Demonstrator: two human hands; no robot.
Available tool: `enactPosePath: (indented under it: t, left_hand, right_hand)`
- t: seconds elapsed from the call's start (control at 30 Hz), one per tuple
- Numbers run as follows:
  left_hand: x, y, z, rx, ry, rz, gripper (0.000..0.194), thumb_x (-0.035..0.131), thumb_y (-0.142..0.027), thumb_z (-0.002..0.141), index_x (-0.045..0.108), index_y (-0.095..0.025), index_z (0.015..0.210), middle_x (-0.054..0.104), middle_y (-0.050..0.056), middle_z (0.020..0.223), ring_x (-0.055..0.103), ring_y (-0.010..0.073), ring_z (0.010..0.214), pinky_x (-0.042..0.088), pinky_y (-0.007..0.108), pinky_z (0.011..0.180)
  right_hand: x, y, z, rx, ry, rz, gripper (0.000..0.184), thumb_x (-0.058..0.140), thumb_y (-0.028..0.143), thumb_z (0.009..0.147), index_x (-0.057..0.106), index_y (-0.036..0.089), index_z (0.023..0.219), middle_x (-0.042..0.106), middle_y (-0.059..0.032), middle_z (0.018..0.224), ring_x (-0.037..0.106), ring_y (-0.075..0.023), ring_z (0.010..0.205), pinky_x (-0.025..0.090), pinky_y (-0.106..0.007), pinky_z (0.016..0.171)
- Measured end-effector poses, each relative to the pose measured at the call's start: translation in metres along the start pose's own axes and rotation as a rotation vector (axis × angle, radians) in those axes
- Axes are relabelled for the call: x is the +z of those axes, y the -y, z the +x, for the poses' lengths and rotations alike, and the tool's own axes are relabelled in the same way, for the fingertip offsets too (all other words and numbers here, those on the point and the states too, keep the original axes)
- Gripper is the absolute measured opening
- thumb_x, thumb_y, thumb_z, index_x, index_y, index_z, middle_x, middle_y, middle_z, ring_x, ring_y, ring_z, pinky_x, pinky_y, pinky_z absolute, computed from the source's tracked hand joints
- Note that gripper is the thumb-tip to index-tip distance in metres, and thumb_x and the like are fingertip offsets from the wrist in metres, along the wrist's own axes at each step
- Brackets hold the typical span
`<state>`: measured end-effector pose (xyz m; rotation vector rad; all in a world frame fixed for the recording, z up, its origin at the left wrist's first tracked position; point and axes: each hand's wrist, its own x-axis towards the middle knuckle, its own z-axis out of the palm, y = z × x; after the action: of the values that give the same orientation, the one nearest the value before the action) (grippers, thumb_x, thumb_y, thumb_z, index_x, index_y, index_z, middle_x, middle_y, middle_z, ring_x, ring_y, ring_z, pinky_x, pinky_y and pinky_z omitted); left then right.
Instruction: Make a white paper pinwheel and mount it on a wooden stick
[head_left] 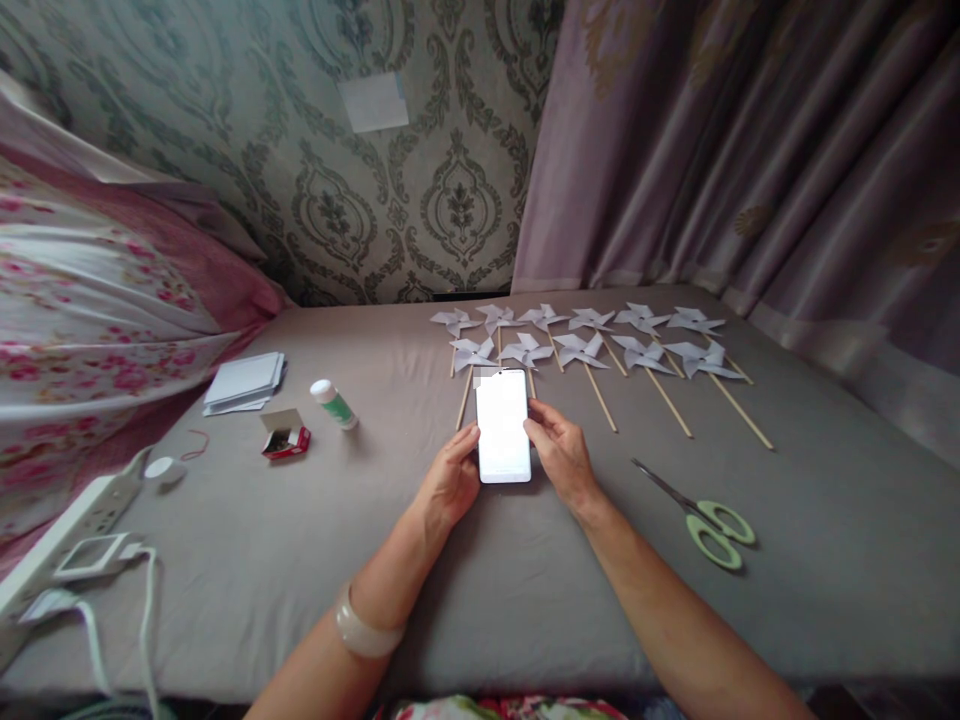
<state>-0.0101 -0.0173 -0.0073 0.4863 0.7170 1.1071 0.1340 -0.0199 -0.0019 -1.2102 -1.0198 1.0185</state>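
A smartphone [504, 432] with a bright white screen is held upright between both hands over the middle of the table. My left hand [452, 474] grips its left edge, thumb at the front. On the opposite edge, my right hand [561, 450] holds it with the thumb against the screen side. Behind the phone lie two rows of white paper pinwheels [583, 350] on wooden sticks. Scissors [705, 520] with green handles rest to the right of my right hand, blades pointing away. The fingers behind the phone are partly hidden.
To the left are a glue stick [335, 405], a small red box [286, 437] with its lid up and a stack of white paper [245, 382]. A white power strip [97, 515] with cables lies at the left edge. Purple curtains [675, 150] hang behind.
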Motion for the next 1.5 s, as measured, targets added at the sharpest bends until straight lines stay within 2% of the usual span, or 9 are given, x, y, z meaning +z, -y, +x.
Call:
enactPosePath:
  t: [0.17, 0.37, 0.57, 0.7, 0.9, 1.13, 1.5]
  left_hand:
    - [0.0, 0.0, 0.001, -0.01, 0.018, -0.008, 0.022, 0.068, -0.02, 0.075, 0.07, -0.012, 0.096, 0.074, 0.009, 0.093, 0.065, 0.0256, 0.102, 0.047, 0.034, 0.093]
    - [-0.001, 0.0, 0.002, -0.015, 0.025, -0.04, 0.022, 0.068, -0.018, 0.076, 0.069, -0.012, 0.098, 0.074, 0.008, 0.093, 0.065, 0.0245, 0.103, 0.048, 0.034, 0.093]
    - [-0.003, -0.002, 0.002, -0.006, -0.023, -0.076, 0.026, 0.067, -0.014, 0.076, 0.067, -0.013, 0.102, 0.073, 0.008, 0.096, 0.065, 0.0241, 0.103, 0.049, 0.035, 0.093]
    - [-0.003, -0.003, 0.002, -0.013, -0.034, -0.084, 0.025, 0.068, -0.014, 0.075, 0.067, -0.014, 0.1, 0.073, 0.008, 0.096, 0.065, 0.0246, 0.103, 0.048, 0.037, 0.095]
    - [-0.001, -0.003, 0.002, -0.02, -0.08, -0.091, 0.023, 0.068, -0.013, 0.075, 0.067, -0.015, 0.098, 0.073, 0.006, 0.09, 0.067, 0.0229, 0.097, 0.048, 0.037, 0.096]
    - [-0.001, -0.002, 0.002, -0.014, -0.065, -0.086, 0.022, 0.068, -0.013, 0.075, 0.068, -0.015, 0.097, 0.073, 0.007, 0.094, 0.066, 0.0228, 0.098, 0.05, 0.034, 0.092]
    - [0.001, -0.003, 0.0, -0.013, -0.065, -0.063, 0.023, 0.066, -0.013, 0.076, 0.068, -0.015, 0.098, 0.074, 0.006, 0.09, 0.067, 0.0202, 0.092, 0.05, 0.031, 0.087]
  right_hand:
    - [0.0, -0.002, 0.001, 0.014, 0.004, 0.043, 0.042, 0.063, 0.033, 0.069, 0.065, 0.016, 0.107, 0.073, -0.0089, 0.1, 0.068, -0.0231, 0.087, 0.054, -0.033, 0.071]
    - [-0.002, -0.003, 0.001, 0.022, 0.016, 0.034, 0.042, 0.063, 0.032, 0.07, 0.066, 0.017, 0.109, 0.073, -0.0076, 0.101, 0.068, -0.0235, 0.09, 0.055, -0.035, 0.075]
    - [0.002, -0.001, -0.001, 0.015, 0.051, 0.021, 0.056, 0.067, 0.025, 0.062, 0.06, 0.016, 0.116, 0.071, -0.008, 0.101, 0.067, -0.0221, 0.088, 0.055, -0.034, 0.074]
    - [0.004, -0.005, -0.002, -0.024, 0.075, -0.047, 0.062, 0.067, 0.025, 0.062, 0.056, 0.017, 0.122, 0.069, -0.0087, 0.105, 0.066, -0.0216, 0.088, 0.056, -0.033, 0.072]
    - [0.005, -0.016, -0.002, -0.054, 0.04, -0.114, 0.068, 0.071, 0.028, 0.063, 0.051, 0.016, 0.127, 0.066, -0.012, 0.114, 0.065, -0.0223, 0.09, 0.055, -0.035, 0.074]
    - [0.005, -0.003, -0.005, -0.033, 0.033, -0.041, 0.052, 0.064, 0.03, 0.069, 0.058, 0.016, 0.119, 0.069, -0.0106, 0.107, 0.065, -0.0237, 0.097, 0.054, -0.036, 0.081]
    - [0.003, 0.004, -0.004, -0.022, 0.003, -0.017, 0.051, 0.065, 0.035, 0.067, 0.062, 0.014, 0.113, 0.07, -0.0123, 0.106, 0.065, -0.0256, 0.096, 0.053, -0.039, 0.084]
